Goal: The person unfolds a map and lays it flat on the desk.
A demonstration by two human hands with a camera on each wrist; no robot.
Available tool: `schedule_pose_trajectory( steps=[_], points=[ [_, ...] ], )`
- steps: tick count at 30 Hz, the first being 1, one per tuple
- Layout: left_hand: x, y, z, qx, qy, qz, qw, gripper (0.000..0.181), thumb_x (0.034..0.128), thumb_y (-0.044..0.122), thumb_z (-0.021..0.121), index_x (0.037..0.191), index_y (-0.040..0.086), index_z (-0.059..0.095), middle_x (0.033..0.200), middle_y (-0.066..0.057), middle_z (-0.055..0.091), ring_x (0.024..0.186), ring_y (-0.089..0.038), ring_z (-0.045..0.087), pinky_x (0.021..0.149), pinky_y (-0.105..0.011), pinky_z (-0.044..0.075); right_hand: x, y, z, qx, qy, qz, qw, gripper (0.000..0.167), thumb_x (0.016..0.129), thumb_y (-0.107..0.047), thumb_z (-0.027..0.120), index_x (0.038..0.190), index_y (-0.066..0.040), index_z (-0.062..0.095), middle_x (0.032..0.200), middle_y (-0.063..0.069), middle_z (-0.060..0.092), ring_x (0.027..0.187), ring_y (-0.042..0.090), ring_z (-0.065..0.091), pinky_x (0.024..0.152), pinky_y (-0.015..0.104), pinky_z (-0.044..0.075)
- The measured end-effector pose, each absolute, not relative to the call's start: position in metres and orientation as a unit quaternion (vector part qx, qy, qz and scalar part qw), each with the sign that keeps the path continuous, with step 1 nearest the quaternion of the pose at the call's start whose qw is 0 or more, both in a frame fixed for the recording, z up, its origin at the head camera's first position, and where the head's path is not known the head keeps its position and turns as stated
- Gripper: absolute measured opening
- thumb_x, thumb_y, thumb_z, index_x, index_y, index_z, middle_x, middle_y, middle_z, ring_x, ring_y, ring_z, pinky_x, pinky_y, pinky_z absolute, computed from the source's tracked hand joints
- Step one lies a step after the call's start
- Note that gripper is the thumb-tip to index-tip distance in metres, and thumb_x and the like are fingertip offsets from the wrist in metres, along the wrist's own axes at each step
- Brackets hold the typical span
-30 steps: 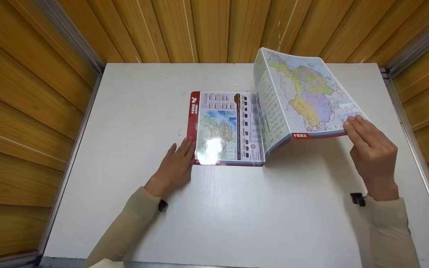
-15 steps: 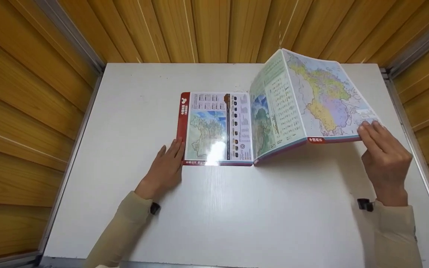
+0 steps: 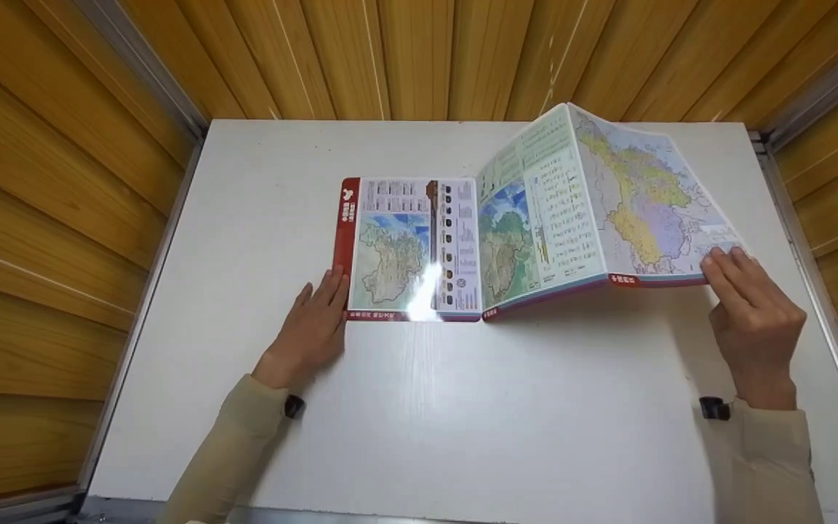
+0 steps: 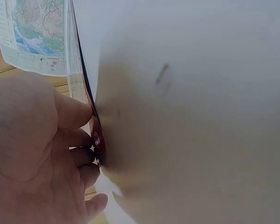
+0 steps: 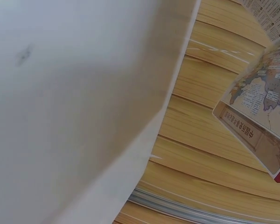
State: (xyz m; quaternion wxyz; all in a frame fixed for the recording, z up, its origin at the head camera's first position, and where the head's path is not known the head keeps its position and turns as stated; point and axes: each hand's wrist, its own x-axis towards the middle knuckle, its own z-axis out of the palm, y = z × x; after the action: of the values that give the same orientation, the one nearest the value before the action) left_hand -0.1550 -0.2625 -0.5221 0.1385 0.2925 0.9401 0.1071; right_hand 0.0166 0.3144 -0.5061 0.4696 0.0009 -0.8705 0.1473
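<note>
A laminated folding map [image 3: 455,255] stands half unfolded on the white table. Its left panels lie flat, while the panels on the right rise into a peaked fold. My left hand [image 3: 306,327] holds the red left edge; in the left wrist view my left hand [image 4: 32,149] has thumb and fingertips at that edge. Around the near right corner of the raised panel, my right hand [image 3: 757,324] grips with its thumb hidden underneath. The right wrist view catches part of the map [image 5: 266,98] but not the hand.
The white table [image 3: 419,415] has a metal-framed border and wood-look walls [image 3: 412,58] around it. Glare shines off the flat panel. A black wrist device [image 3: 715,408] sits at my right cuff, and another black device [image 3: 293,406] at the left.
My left hand and the flat panels have slid left. My right hand has moved right and slightly toward me, spreading the raised fold wider and showing more of its green panel.
</note>
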Motion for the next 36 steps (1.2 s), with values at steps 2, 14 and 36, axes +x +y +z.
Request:
schedule_pose_trajectory(
  steps=[2, 14, 36],
  points=[
    [-0.154, -0.261, -0.523, 0.29, 0.941, 0.109, 0.137, 0.065, 0.1136, 0.026, 0.046, 0.168, -0.001, 0.023, 0.177, -0.017, 0.02, 0.166, -0.036, 0.017, 0.132, -0.062, 0.017, 0.019, 0.319, -0.512, 0.003, -0.871, 0.149, 0.468, 0.035, 0.096, 0.012, 0.07, 0.122, -0.008, 0.081, 0.125, 0.013, 0.077, 0.117, 0.045, 0.073, 0.118, 0.029, 0.046],
    [-0.151, -0.264, -0.544, 0.279, 0.941, 0.144, 0.123, 0.066, 0.113, 0.025, 0.047, 0.169, 0.0, 0.023, 0.178, -0.016, 0.019, 0.166, -0.037, 0.017, 0.131, -0.064, 0.018, 0.023, 0.333, -0.509, 0.016, -0.882, 0.125, 0.453, 0.037, 0.095, 0.014, 0.068, 0.123, -0.008, 0.08, 0.126, 0.013, 0.077, 0.118, 0.045, 0.073, 0.118, 0.022, 0.041],
    [-0.149, -0.257, -0.557, 0.248, 0.943, 0.175, 0.139, 0.068, 0.1126, 0.027, 0.045, 0.17, 0.002, 0.019, 0.18, -0.014, 0.014, 0.167, -0.034, 0.011, 0.134, -0.061, 0.01, 0.039, 0.358, -0.502, 0.015, -0.908, 0.1, 0.407, 0.043, 0.095, 0.018, 0.066, 0.127, -0.008, 0.078, 0.13, 0.013, 0.075, 0.12, 0.046, 0.072, 0.113, 0.009, 0.033]
  ],
)
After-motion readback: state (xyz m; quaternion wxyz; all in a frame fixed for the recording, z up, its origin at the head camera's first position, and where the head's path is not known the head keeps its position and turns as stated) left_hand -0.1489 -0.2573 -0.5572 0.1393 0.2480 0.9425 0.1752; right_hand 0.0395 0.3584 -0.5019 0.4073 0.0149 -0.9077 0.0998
